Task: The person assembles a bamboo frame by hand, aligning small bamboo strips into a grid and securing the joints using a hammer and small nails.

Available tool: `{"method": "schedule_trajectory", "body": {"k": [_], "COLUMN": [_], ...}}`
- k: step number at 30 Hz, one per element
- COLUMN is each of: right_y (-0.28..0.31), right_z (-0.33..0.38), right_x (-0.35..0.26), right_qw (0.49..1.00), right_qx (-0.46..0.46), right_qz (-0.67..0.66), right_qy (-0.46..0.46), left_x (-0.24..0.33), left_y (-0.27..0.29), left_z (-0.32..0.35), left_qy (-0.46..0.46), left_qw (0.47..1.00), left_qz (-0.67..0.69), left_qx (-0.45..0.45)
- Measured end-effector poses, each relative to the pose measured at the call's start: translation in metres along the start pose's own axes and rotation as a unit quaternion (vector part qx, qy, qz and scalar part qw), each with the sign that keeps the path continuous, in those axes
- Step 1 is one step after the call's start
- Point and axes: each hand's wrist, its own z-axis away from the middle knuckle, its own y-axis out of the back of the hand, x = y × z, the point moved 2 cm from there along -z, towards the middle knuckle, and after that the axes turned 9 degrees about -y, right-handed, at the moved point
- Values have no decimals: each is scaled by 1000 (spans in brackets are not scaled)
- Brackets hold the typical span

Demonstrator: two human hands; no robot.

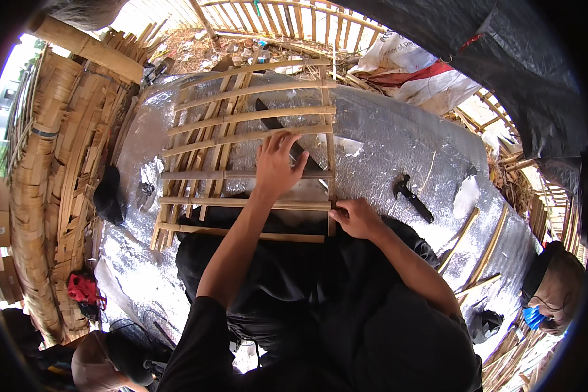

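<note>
The pale bamboo-slat lattice frame (242,150) lies flat on the crinkled silver foil sheet (398,150) that covers the ground in front of us, its near edge resting against our dark-clad lap. We see it as long cross slats laid over a bundle of slanting uprights, with one straight upright slat (328,150) closing its right side. To our left stands a big stack of curved woven bamboo panels (46,176), and beyond the foil a white printed sack (424,72) lies on the littered ground. Loose bamboo sticks (477,255) rest on the foil to our right. A long dark blade (287,140) lies under the lattice, passing beneath our left hand (276,166), which presses flat on the slats with its grip apart, fingers spread and clamped on nothing. Our right hand (356,219) sits at the lower right corner of the frame, its grip closed around the bottom end of the straight upright slat. A small black-headed hammer (411,197) lies on the foil just right of that hand, apart from it.
</note>
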Motion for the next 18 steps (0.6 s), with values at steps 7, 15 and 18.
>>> {"method": "schedule_trajectory", "body": {"k": [7,15,18], "right_y": [-1,5,6], "right_z": [-1,0,0], "right_x": [-3,-11,-9], "right_qw": [1000,999,997], "right_qx": [7,-19,-53], "right_qz": [-20,-6,-52], "right_qy": [13,-27,-25], "left_x": [-32,-4,15], "left_y": [-43,-18,-10], "left_z": [-16,10,41], "left_qy": [26,-19,-11], "left_qw": [992,1000,1000], "left_qz": [-30,-11,5], "left_qx": [-120,-1,-26]}}
